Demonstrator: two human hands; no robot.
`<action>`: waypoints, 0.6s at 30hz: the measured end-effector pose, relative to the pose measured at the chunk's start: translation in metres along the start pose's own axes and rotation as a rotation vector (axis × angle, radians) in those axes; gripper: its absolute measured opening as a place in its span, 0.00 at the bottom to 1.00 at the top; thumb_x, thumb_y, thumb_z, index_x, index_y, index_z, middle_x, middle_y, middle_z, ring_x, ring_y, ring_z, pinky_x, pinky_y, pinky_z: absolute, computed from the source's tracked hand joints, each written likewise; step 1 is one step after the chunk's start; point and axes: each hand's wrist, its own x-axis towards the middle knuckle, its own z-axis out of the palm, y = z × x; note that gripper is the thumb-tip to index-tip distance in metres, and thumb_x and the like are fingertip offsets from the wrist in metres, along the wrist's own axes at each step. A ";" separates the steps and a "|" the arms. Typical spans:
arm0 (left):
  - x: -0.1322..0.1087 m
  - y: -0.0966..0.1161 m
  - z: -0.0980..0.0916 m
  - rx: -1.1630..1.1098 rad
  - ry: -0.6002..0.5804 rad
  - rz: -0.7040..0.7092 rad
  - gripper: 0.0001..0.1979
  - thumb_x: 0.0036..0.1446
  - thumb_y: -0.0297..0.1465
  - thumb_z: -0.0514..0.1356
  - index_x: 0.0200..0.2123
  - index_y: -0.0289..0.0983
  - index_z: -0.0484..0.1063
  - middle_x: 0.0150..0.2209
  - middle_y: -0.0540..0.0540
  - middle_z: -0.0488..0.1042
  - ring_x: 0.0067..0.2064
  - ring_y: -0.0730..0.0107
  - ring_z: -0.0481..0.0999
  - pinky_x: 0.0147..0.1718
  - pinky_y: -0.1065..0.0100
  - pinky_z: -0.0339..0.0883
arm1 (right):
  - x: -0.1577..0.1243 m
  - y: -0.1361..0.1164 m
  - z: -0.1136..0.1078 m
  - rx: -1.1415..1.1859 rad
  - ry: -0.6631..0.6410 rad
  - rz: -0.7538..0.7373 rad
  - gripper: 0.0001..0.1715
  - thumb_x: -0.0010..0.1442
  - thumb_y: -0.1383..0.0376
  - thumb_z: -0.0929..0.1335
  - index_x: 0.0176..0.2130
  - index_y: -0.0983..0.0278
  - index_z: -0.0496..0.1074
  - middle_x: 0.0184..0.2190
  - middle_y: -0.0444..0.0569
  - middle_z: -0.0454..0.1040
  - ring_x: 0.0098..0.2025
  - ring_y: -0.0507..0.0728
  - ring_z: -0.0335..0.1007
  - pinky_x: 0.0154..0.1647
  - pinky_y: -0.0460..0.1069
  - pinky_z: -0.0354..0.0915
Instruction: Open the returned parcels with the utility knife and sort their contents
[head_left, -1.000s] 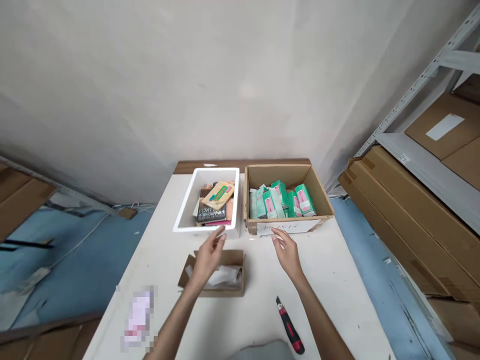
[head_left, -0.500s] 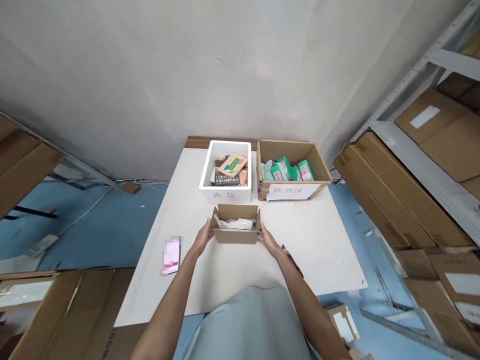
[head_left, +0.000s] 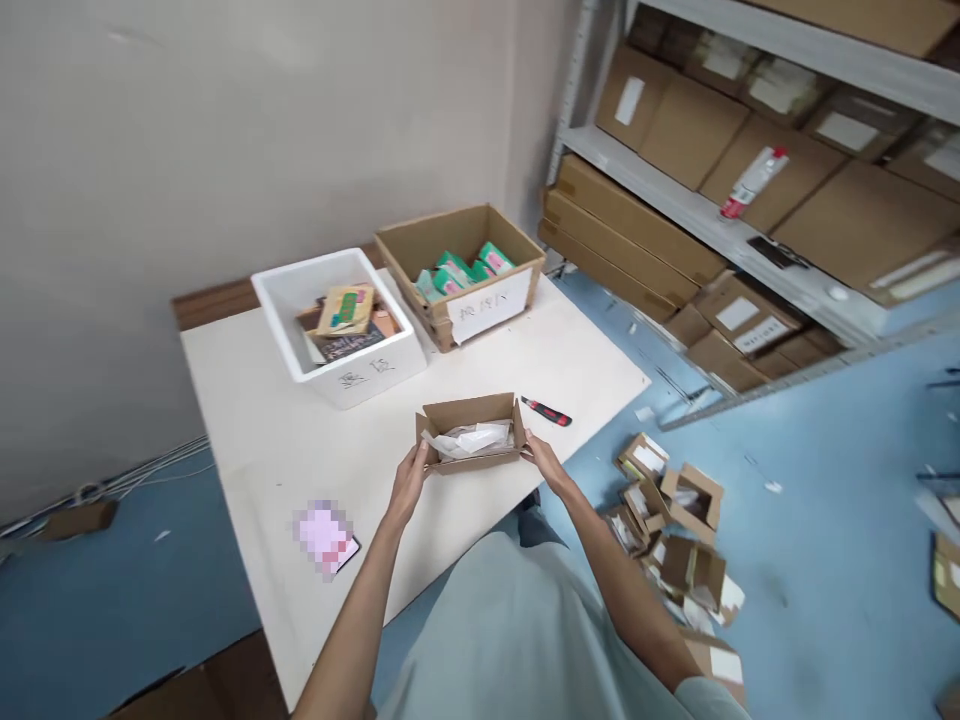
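Between both hands I hold a small open cardboard box (head_left: 474,464), raised above the white table near its front edge. Crumpled white packing paper (head_left: 474,438) lies inside it. My left hand (head_left: 409,480) grips the box's left end, and my right hand (head_left: 543,460) grips the right end. Just beyond the right hand, a red and black utility knife (head_left: 547,411) lies on the table (head_left: 315,440). A phone (head_left: 330,537) with a blurred pink screen rests left of my left forearm.
At the back stand a white foam bin (head_left: 352,385) with books and a larger cardboard box (head_left: 420,310) with green and pink packets. Discarded opened boxes (head_left: 690,500) are heaped on the blue floor at right. A metal shelf (head_left: 675,190) holds cartons and a spray can (head_left: 752,185).
My view has swung to the right, bringing the floor pile and more shelf into sight. The small box has turned with me toward the table's right side, still in both hands.
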 end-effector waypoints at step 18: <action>-0.085 -0.027 0.301 0.401 -0.706 0.316 0.31 0.71 0.56 0.60 0.62 0.39 0.77 0.64 0.35 0.80 0.68 0.46 0.77 0.68 0.51 0.70 | -0.253 0.042 -0.224 0.167 0.795 -0.144 0.51 0.64 0.29 0.68 0.72 0.55 0.75 0.71 0.51 0.75 0.76 0.69 0.68 0.76 0.66 0.65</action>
